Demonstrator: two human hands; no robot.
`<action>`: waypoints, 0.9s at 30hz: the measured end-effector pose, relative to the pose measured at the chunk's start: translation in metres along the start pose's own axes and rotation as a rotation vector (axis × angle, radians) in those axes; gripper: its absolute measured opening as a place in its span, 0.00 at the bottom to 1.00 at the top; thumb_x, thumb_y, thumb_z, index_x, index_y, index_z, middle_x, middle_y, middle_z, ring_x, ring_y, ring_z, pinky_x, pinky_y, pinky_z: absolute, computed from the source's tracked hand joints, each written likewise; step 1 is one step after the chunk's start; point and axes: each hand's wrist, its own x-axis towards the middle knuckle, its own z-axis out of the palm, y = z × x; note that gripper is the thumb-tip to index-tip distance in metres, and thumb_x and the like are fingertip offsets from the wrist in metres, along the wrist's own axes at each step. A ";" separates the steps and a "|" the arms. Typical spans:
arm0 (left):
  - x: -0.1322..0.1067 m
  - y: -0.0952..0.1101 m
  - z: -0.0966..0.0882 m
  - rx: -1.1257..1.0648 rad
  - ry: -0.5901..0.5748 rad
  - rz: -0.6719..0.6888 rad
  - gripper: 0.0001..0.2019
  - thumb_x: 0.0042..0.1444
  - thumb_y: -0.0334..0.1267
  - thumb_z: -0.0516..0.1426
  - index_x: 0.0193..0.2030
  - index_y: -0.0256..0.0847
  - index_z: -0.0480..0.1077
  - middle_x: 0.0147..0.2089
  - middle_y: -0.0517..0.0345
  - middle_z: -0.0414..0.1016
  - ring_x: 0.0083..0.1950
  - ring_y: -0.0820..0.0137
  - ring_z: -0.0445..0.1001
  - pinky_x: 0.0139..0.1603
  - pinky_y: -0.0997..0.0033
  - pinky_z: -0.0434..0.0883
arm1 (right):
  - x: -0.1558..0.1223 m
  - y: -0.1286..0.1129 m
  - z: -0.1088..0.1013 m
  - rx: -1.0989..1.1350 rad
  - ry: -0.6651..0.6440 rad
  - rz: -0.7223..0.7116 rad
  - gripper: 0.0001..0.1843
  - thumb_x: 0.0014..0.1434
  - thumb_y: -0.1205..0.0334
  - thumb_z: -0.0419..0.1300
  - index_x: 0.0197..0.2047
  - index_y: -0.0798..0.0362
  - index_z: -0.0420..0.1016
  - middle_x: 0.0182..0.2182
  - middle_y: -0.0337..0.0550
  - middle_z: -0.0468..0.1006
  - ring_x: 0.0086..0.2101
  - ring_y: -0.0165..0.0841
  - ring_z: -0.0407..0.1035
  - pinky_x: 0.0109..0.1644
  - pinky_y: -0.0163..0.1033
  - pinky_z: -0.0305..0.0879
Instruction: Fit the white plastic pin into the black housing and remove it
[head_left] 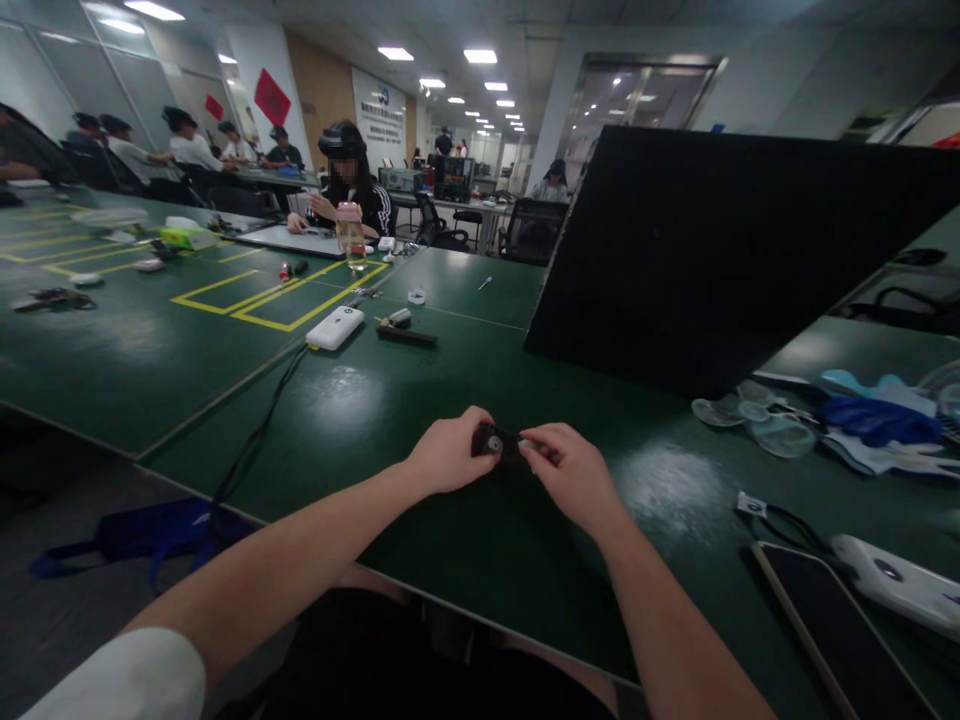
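Note:
Both my hands meet over the dark green table [360,420] just in front of me. My left hand [448,452] is curled round one end of a small black part [496,441] with a round silvery spot on it. My right hand [568,473] pinches the other end of the same part with thumb and fingertips. The part sits low, close to the table top; whether it touches the surface I cannot tell.
A large black panel [720,250] leans at the right. A white power bank [335,327] with a cable, a black bar [406,336] and a pink bottle [350,237] lie further off. Gloves [877,425], a phone [840,630] and a white device [900,585] sit at right. People work at far tables.

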 end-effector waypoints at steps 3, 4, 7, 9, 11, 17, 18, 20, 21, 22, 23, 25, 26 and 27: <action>-0.001 0.000 0.000 -0.011 -0.014 0.009 0.20 0.55 0.44 0.61 0.54 0.46 0.64 0.43 0.55 0.79 0.41 0.61 0.79 0.37 0.65 0.72 | 0.003 0.005 0.005 0.140 -0.039 0.081 0.15 0.59 0.57 0.62 0.49 0.50 0.79 0.43 0.46 0.79 0.36 0.35 0.73 0.39 0.44 0.72; -0.001 0.000 0.000 -0.016 -0.011 0.015 0.20 0.55 0.45 0.61 0.54 0.46 0.64 0.43 0.55 0.79 0.41 0.61 0.79 0.37 0.65 0.72 | 0.004 0.006 0.007 0.238 -0.060 0.116 0.17 0.59 0.57 0.63 0.50 0.51 0.79 0.42 0.46 0.80 0.36 0.35 0.74 0.39 0.44 0.72; 0.000 -0.001 0.001 -0.041 -0.010 0.021 0.20 0.56 0.44 0.60 0.54 0.46 0.64 0.43 0.56 0.79 0.41 0.62 0.79 0.37 0.65 0.72 | 0.009 0.012 0.009 0.455 -0.084 0.194 0.18 0.58 0.55 0.63 0.50 0.53 0.78 0.41 0.47 0.81 0.37 0.36 0.76 0.41 0.45 0.73; 0.000 -0.001 0.001 -0.057 -0.019 0.011 0.20 0.56 0.44 0.61 0.53 0.46 0.64 0.42 0.56 0.79 0.41 0.62 0.79 0.38 0.66 0.72 | 0.011 0.015 0.007 0.421 -0.046 0.208 0.17 0.60 0.54 0.61 0.49 0.52 0.79 0.41 0.47 0.81 0.38 0.36 0.76 0.44 0.46 0.72; 0.001 -0.001 0.000 -0.067 -0.012 0.002 0.20 0.55 0.43 0.62 0.53 0.45 0.65 0.42 0.56 0.79 0.40 0.62 0.79 0.37 0.66 0.72 | 0.010 0.016 0.003 0.289 -0.037 0.189 0.17 0.61 0.53 0.60 0.49 0.52 0.79 0.42 0.46 0.81 0.39 0.36 0.75 0.46 0.47 0.72; 0.006 -0.009 -0.006 -0.181 0.210 -0.066 0.20 0.58 0.45 0.60 0.54 0.44 0.62 0.43 0.54 0.78 0.40 0.65 0.78 0.39 0.65 0.72 | -0.001 0.005 0.001 -0.161 -0.086 -0.013 0.21 0.59 0.52 0.63 0.54 0.47 0.77 0.55 0.49 0.72 0.47 0.40 0.71 0.48 0.48 0.70; 0.007 -0.010 -0.007 -0.209 0.257 -0.087 0.20 0.58 0.45 0.60 0.54 0.44 0.62 0.44 0.54 0.78 0.40 0.65 0.78 0.40 0.65 0.72 | -0.002 0.004 0.004 -0.215 -0.094 -0.033 0.18 0.60 0.54 0.63 0.53 0.47 0.78 0.55 0.49 0.72 0.48 0.42 0.71 0.49 0.49 0.69; 0.010 -0.013 -0.007 -0.230 0.319 -0.117 0.20 0.59 0.45 0.60 0.54 0.43 0.61 0.45 0.53 0.78 0.41 0.65 0.78 0.41 0.64 0.72 | -0.004 0.002 0.008 -0.280 -0.132 -0.065 0.13 0.62 0.58 0.60 0.48 0.47 0.80 0.51 0.48 0.74 0.49 0.42 0.70 0.51 0.49 0.68; 0.010 -0.014 -0.007 -0.221 0.329 -0.126 0.20 0.59 0.45 0.60 0.54 0.43 0.61 0.46 0.52 0.77 0.41 0.65 0.78 0.42 0.64 0.72 | -0.004 0.003 0.009 -0.283 -0.140 -0.076 0.13 0.63 0.60 0.58 0.48 0.47 0.80 0.50 0.48 0.74 0.49 0.42 0.71 0.51 0.49 0.68; 0.011 -0.015 -0.007 -0.206 0.325 -0.132 0.20 0.58 0.44 0.60 0.54 0.43 0.61 0.46 0.52 0.77 0.42 0.65 0.77 0.42 0.64 0.72 | -0.003 0.004 0.009 -0.271 -0.136 -0.076 0.13 0.63 0.61 0.58 0.49 0.47 0.79 0.51 0.48 0.74 0.48 0.41 0.71 0.52 0.48 0.68; 0.011 -0.015 -0.007 -0.188 0.312 -0.134 0.20 0.59 0.44 0.60 0.54 0.43 0.61 0.47 0.51 0.77 0.42 0.64 0.78 0.42 0.64 0.72 | -0.003 0.007 0.009 -0.251 -0.121 -0.062 0.15 0.62 0.61 0.59 0.51 0.47 0.78 0.52 0.48 0.74 0.49 0.40 0.71 0.52 0.48 0.68; 0.010 -0.015 -0.006 -0.153 0.278 -0.132 0.20 0.58 0.43 0.60 0.54 0.43 0.62 0.47 0.51 0.77 0.42 0.63 0.78 0.41 0.64 0.71 | -0.003 0.012 0.007 -0.207 -0.082 -0.002 0.20 0.60 0.62 0.61 0.56 0.48 0.75 0.53 0.48 0.73 0.48 0.40 0.72 0.52 0.48 0.69; 0.009 -0.015 -0.006 -0.136 0.267 -0.127 0.20 0.58 0.43 0.60 0.54 0.43 0.62 0.47 0.51 0.78 0.43 0.63 0.78 0.42 0.64 0.71 | -0.002 0.015 0.005 -0.179 -0.064 0.035 0.22 0.59 0.62 0.62 0.57 0.47 0.73 0.53 0.48 0.74 0.48 0.41 0.72 0.51 0.48 0.70; 0.009 -0.014 -0.006 -0.119 0.260 -0.123 0.20 0.58 0.43 0.60 0.54 0.44 0.62 0.47 0.51 0.78 0.43 0.62 0.78 0.42 0.63 0.71 | -0.002 0.016 0.004 -0.145 -0.053 0.069 0.23 0.58 0.62 0.62 0.57 0.47 0.72 0.52 0.47 0.75 0.47 0.41 0.73 0.50 0.48 0.71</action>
